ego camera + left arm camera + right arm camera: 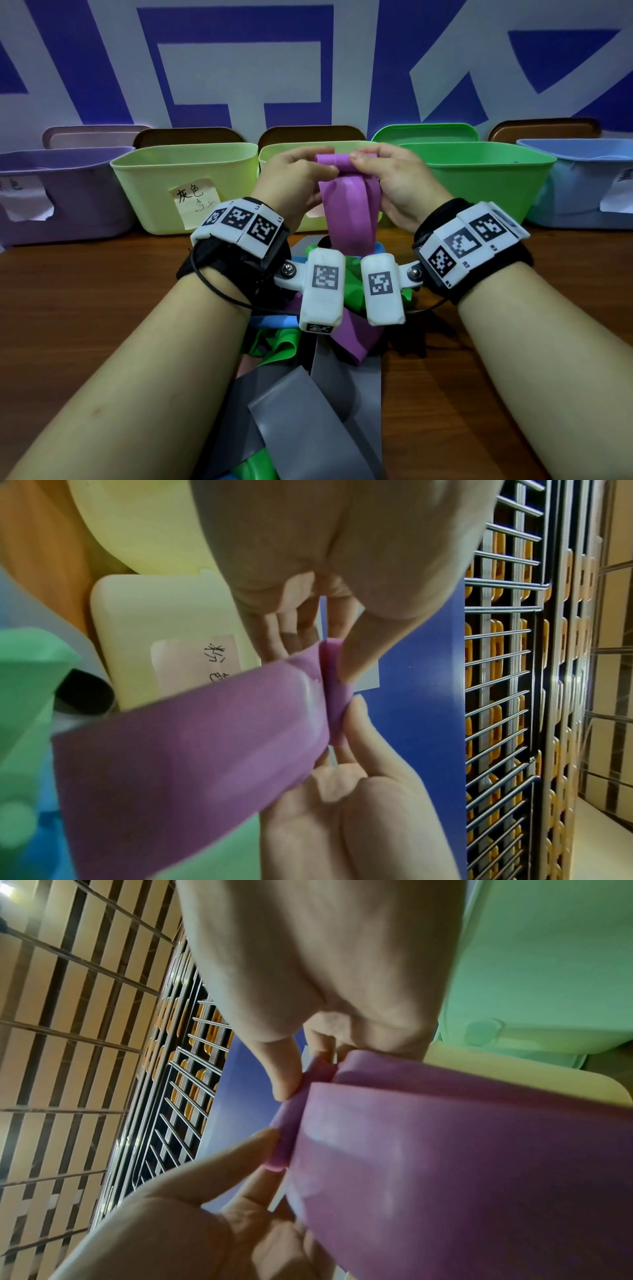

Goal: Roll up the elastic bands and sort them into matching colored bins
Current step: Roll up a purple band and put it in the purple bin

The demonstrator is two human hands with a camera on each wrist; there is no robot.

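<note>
I hold a purple elastic band (pixel 349 205) up above the table, its top end turned into a small roll (pixel 334 160). My left hand (pixel 301 171) pinches the roll's left end, my right hand (pixel 383 171) its right end. In the left wrist view the thumb presses the purple roll (pixel 337 691); in the right wrist view the thumb and fingers pinch the rolled edge (pixel 291 1123). The band's tail hangs down into a heap of grey (pixel 301 404), green (pixel 274 346) and blue (pixel 270 322) bands in front of me.
A row of bins stands along the wall: purple (pixel 65 192), yellow-green with a paper label (pixel 185 185), a second yellow-green one (pixel 274 154) behind my hands, green (pixel 479 178) and light blue (pixel 582 185). Lids lean behind them. Wooden table (pixel 85 291) lies on both sides.
</note>
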